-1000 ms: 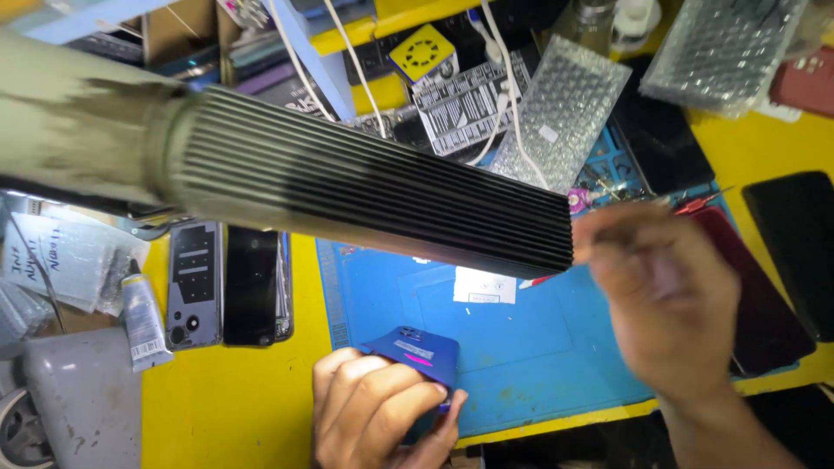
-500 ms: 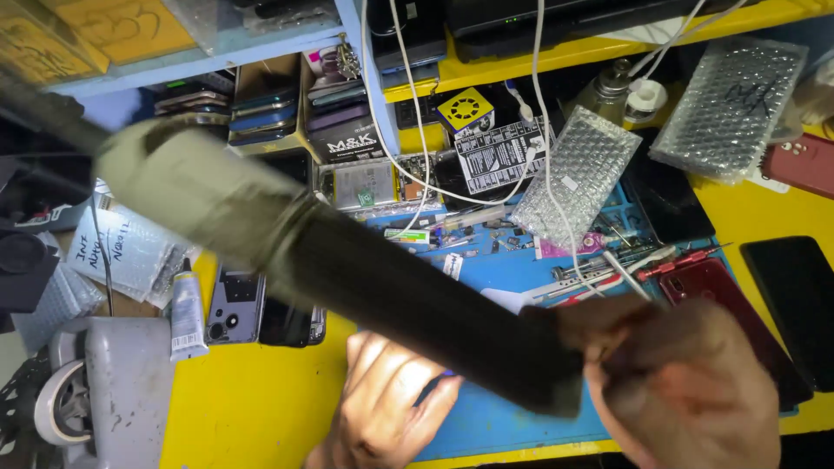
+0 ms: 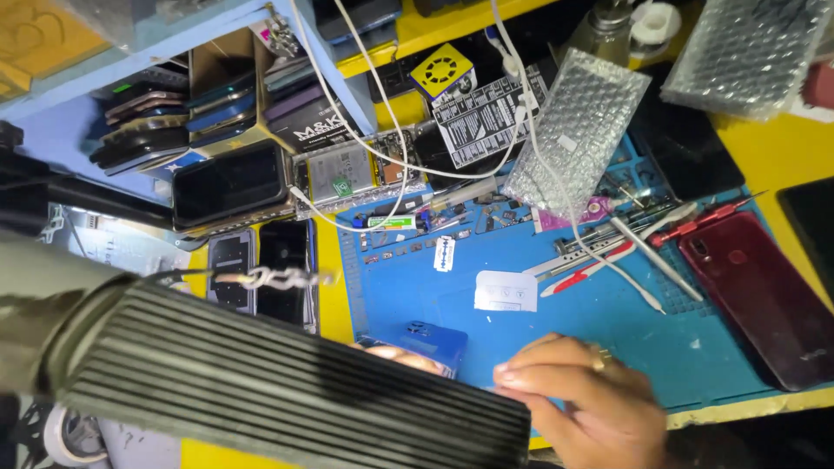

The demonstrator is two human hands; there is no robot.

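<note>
The sleeve [image 3: 287, 391] with the ribbed cuff, which a moment ago cut straight across the middle of the bench, has dropped low and to the left. Most of the blue mat [image 3: 608, 330] is uncovered again. The right hand [image 3: 582, 408], half a second back a blur lifted close to the camera, has come down to the near edge of the mat. Its fingers are bunched together, tips pressed down, a ring showing on one. I can't make out whether anything small is pinched between them.

Just to its left sits the blue phone [image 3: 426, 343], back side up, near the front of the mat. The left hand [image 3: 395, 354] is where it was, at the phone. Only a strip of finger shows along the phone's lower edge before the cuff hides the rest, so I cannot tell how firmly it grips. Both hands are now close together around the phone, nearly touching.

Beyond the right hand lies a small white slip of paper [image 3: 506, 291], and farther out a razor blade [image 3: 444, 254]. Off to its right are a scatter of tweezers [image 3: 638, 252] and a red phone [image 3: 756, 295], well apart from both hands.
</note>
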